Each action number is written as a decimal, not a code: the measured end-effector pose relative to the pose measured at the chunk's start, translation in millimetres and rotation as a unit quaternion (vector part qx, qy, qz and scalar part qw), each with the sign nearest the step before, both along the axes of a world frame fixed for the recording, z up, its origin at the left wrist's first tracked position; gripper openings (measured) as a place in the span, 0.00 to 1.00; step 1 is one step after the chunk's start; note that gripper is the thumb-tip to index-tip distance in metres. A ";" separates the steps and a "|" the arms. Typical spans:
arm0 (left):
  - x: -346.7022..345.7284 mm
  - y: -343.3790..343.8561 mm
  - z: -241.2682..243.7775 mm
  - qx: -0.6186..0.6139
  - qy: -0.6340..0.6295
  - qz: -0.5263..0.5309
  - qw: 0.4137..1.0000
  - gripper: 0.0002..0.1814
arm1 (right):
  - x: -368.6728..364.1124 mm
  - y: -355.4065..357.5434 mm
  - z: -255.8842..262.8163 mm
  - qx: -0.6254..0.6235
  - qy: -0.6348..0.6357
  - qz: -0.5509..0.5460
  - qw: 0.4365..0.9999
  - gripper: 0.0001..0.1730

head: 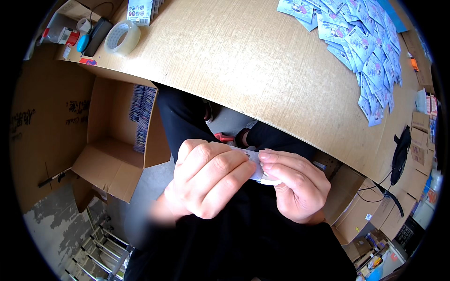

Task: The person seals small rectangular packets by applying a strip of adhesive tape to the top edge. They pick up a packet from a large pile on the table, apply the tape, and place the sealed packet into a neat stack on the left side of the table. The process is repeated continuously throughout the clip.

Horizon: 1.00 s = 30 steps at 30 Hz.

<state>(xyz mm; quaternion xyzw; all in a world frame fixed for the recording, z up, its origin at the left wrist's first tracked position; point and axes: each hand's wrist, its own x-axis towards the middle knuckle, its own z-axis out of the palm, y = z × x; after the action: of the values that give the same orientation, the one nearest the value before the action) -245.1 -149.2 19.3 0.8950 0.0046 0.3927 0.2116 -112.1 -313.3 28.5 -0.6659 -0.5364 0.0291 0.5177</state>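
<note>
Both hands meet over my lap, just off the table's near edge. My left hand (214, 179) pinches one side of a small pale printed packet (257, 170), its fingers curled over much of it. My right hand (299, 182) grips the packet's other side between thumb and fingertips. Something white and curved shows at the packet's lower edge, under the right fingers; what it is I cannot tell. A large heap of flat, pale blue printed packets (365, 45) lies overlapping at the table's far right.
On the wooden table (225, 63), a roll of clear tape (122, 38) lies left, near a stack of printed cards (140, 12). An open cardboard box (116, 158) beside my leg holds rows of packets (140, 119). A black pouch (400, 154) lies right; more cartons (351, 207) stand below.
</note>
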 end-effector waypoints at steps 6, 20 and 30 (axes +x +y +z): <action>-3.7 -6.4 -3.1 0.011 -0.017 -0.003 1.000 0.15 | -4.8 -4.4 -8.0 0.015 0.029 0.003 0.999 0.10; -7.2 -16.0 -10.0 -0.026 -0.029 -0.019 0.999 0.13 | -15.9 -11.2 -21.2 0.040 0.095 -0.012 0.995 0.10; -26.9 -18.4 -12.4 -0.126 -0.145 -0.046 0.980 0.09 | -20.1 -16.5 -73.0 -0.076 0.123 -0.034 0.989 0.17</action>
<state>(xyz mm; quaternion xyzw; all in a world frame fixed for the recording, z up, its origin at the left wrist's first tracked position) -272.0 -167.7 6.9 0.7942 -0.0181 0.5042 0.3386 -132.3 -329.7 -44.5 -0.7125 -0.4424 0.1341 0.5279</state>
